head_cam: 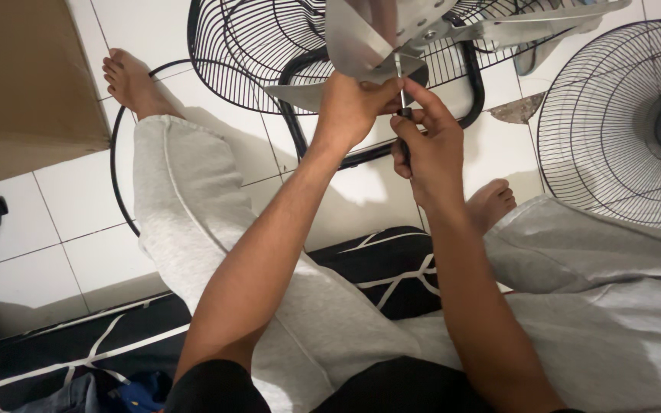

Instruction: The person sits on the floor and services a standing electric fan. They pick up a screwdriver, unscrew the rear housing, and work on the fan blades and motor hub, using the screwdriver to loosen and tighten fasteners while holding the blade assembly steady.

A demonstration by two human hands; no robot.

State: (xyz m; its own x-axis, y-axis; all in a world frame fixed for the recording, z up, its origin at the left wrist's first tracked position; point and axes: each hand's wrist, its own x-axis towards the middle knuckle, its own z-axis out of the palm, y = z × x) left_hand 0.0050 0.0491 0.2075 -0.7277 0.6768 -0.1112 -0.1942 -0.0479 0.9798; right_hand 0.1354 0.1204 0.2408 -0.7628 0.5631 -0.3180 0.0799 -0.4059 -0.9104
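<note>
A metal fan blade assembly (392,34) with wide silver blades hangs near the top centre. My left hand (350,107) grips it from below at the hub. My right hand (430,141) is closed around a thin screwdriver (402,92) whose shaft points up into the hub. Both hands touch each other just under the blades. Behind the blades lies a black wire fan guard (246,46) on the white tiled floor, with a black rounded frame (476,84) under it.
A second round wire guard (621,122) with a dark centre cap lies at the right. A cardboard box (24,84) stands at the upper left. I sit on a black patterned mat (380,264), legs in grey trousers spread, bare feet on the tiles.
</note>
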